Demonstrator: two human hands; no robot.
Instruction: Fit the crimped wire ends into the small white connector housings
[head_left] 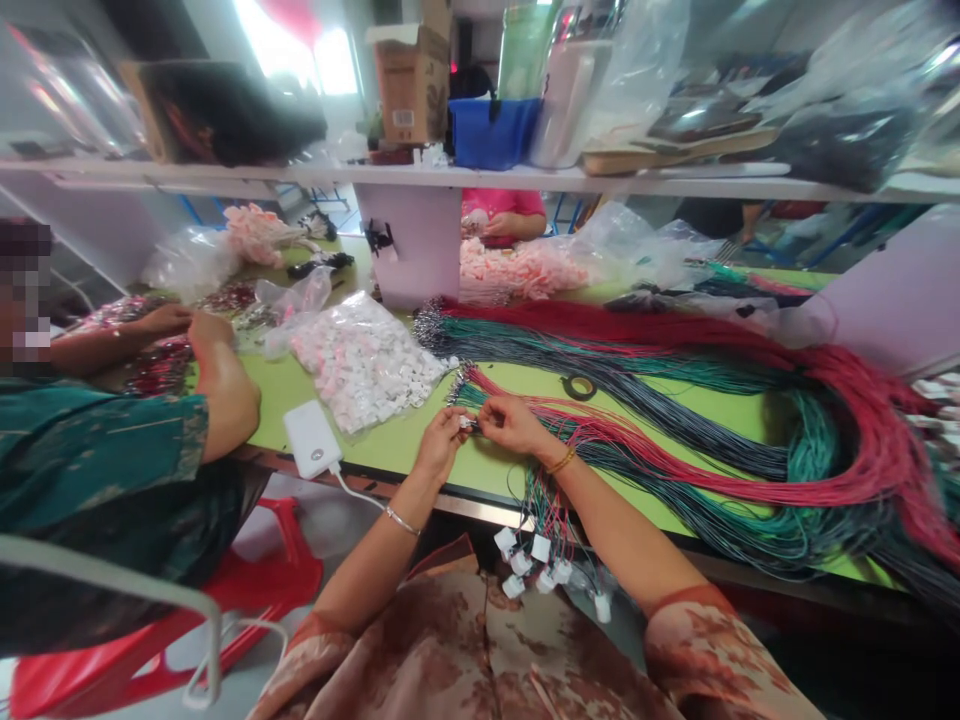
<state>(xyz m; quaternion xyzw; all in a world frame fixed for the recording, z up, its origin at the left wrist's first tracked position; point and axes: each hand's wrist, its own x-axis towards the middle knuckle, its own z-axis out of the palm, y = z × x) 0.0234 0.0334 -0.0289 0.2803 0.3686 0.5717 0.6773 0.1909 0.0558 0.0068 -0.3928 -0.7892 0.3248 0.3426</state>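
Observation:
My left hand (441,440) is closed in a pinch on a small white connector (466,423) near the green table's front edge. Close against it on the right, my right hand (514,424) pinches the dark wire end at the connector. Just behind my hands lie the metal-tipped ends of a wire bundle (600,425) in red, green and black, which runs off to the right. Under my right wrist, thin wires with several white connectors (540,547) hang over the table edge. A clear bag of white connectors (367,365) lies behind my left hand.
A white power bank (312,440) with a cable lies left of my hands. A black tape roll (579,387) and a larger wire bundle (675,335) are behind. A co-worker's arm (225,380) is at left. A shelf (480,176) spans the back; another person sits beyond.

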